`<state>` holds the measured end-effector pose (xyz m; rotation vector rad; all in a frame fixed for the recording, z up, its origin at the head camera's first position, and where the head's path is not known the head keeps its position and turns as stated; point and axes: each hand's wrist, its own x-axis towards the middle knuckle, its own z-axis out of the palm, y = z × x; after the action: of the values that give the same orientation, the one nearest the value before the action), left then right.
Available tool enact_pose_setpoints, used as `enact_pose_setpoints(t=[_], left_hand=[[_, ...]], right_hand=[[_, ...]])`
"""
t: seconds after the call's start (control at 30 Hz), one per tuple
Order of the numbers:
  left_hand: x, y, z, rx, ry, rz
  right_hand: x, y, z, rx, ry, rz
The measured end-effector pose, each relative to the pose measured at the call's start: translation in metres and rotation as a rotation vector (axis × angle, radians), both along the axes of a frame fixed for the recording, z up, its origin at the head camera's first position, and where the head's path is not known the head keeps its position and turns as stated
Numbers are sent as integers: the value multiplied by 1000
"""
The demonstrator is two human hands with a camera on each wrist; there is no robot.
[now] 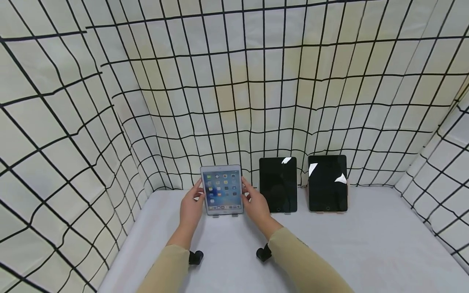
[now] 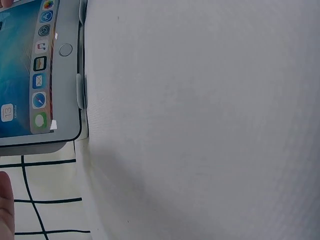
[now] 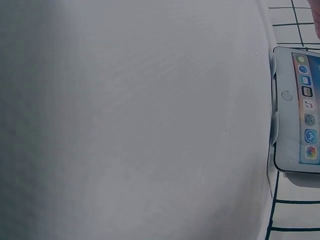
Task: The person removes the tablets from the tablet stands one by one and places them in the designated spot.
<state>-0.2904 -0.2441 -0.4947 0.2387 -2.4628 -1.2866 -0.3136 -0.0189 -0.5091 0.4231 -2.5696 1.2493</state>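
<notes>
You have three rectangular glass-fronted tablets: one white-framed tablet (image 1: 222, 189) with a lit screen, plus two black-framed, dark-screened ones, the middle black tablet (image 1: 278, 185) and the right black tablet (image 1: 327, 185). On your white one, count one round home button (image 2: 65, 50), eight rounded-square dock icons (image 2: 39, 100) and two small grey support lugs (image 2: 80, 91) at the bottom edge. Bare hands, two: your left hand (image 1: 192, 205), your right hand (image 1: 256, 205). Long tan sleeves (image 1: 166, 268), two. Small black wrist-worn devices (image 1: 196, 257), two. White flat tabletop (image 1: 231, 252), one. White walls with black grid lines (image 1: 256, 89), three.
</notes>
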Motion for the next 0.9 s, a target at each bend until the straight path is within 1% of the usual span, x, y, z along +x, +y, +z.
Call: enact_pose_setpoints(t=[0.07, 0.2, 0.33, 0.43, 0.63, 0.8, 0.9], left_hand=[[0, 2, 0, 1, -4, 4], [0, 2, -1, 37, -4, 10], [2, 0, 0, 96, -15, -11], [4, -1, 0, 120, -26, -24], [5, -1, 1, 128, -26, -39], [6, 0, 4, 145, -18, -45], [8, 0, 6, 150, -11, -35]], right_hand=[[0, 0, -1, -1, -7, -9], [0, 0, -1, -16, 12, -16], [0, -1, -1, -33, 19, -22], [1, -2, -1, -20, 21, -32], [-1, 0, 0, 8, 45, -33], [1, 0, 3, -19, 33, -19], [3, 0, 3, -37, 26, 2]])
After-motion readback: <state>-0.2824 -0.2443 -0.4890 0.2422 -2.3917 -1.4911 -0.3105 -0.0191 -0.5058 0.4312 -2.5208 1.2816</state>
